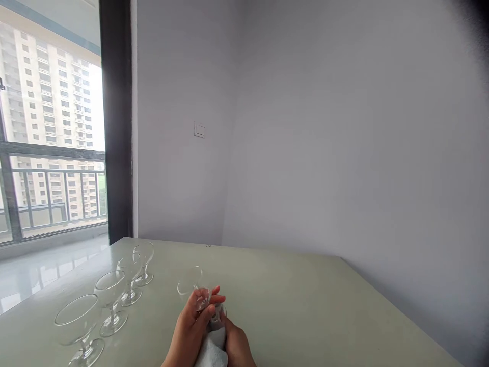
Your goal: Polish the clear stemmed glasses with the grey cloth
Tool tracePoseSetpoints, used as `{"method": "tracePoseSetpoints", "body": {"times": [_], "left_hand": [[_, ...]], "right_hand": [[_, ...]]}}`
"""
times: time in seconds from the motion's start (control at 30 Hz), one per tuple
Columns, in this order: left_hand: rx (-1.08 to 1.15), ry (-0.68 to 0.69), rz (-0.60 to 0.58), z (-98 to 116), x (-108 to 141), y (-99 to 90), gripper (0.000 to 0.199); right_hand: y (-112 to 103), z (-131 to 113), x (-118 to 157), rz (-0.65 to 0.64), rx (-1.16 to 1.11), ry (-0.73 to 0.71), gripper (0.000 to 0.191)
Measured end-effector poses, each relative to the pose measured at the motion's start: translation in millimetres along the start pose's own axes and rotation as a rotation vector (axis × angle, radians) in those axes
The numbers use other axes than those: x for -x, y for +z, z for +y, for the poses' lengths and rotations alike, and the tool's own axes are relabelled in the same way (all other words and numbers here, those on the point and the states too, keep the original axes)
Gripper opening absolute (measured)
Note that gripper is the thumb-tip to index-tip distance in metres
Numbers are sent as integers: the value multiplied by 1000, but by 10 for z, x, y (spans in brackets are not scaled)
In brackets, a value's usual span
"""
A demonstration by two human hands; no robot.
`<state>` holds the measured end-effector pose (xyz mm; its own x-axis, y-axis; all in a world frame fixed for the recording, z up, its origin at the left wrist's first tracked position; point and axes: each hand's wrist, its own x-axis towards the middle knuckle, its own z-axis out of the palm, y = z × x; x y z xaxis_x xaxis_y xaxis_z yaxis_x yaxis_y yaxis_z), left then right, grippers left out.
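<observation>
Glass (196, 284) in my two hands, low and just left of centre, above a pale green desk (305, 300); it is clear, stemmed and tilted, its open bowl pointing up and to the left, its lower end down and to the right. My left hand (192, 320) is curled about the bowl, the fingers showing through the clear side; my right hand (237, 337) is closed on a pale grey cloth (212, 351), which is bunched between my palms and touches the lower end of the glass; the fingers partly hide the stem, so I cannot tell just how the cloth wraps it.

To my left, four more glasses (109, 294) of the same kind stand upright on the desk, in a slanting row that runs from close to me toward the far left corner; they are near one another and well apart from my hands.

Beyond the desk is a plain grey wall (344, 127) with a white switch (199, 130); at far left, past a dark frame (116, 127), a window looks onto a railing (48, 192) and a tall pale building (53, 92).
</observation>
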<state>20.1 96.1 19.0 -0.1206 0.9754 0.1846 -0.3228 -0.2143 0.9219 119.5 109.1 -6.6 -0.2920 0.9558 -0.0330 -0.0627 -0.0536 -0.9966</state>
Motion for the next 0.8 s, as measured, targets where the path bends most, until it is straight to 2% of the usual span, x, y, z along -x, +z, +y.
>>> {"method": "tracePoseSetpoints", "body": {"times": [0.1, 0.2, 0.23, 0.3, 0.4, 0.47, 0.57, 0.63, 0.73, 0.8], "left_hand": [[-184, 104, 94, -122, -78, -97, 29], [-313, 141, 227, -91, -175, -235, 37], [-348, 138, 254, -51, -198, -271, 39], [-394, 116, 282, 33, -214, -300, 41], [-424, 99, 275, 55, -150, -218, 41], [-368, 90, 236, -19, -68, -107, 40], [-211, 41, 165, -175, 54, 55, 41], [-204, 39, 148, -251, 102, 115, 41], [-327, 84, 171, -320, 110, 111, 46], [-432, 76, 157, -363, 83, 59, 50]], "right_hand": [[-86, -34, -13, -36, 246, -29, 43], [-198, -114, 18, -83, 354, -30, 31], [-236, -143, 31, -64, 413, -41, 25], [-304, -200, 49, 61, 602, -111, 12], [-343, -279, 55, 262, 867, -326, 18], [-307, -313, 64, 234, 878, -410, 19], [-198, -309, 96, 116, 774, -363, 13], [-151, -289, 99, 112, 798, -358, 10], [-254, -301, 17, 222, 888, -344, 11], [-486, -344, -93, 356, 923, -275, 14]]}}
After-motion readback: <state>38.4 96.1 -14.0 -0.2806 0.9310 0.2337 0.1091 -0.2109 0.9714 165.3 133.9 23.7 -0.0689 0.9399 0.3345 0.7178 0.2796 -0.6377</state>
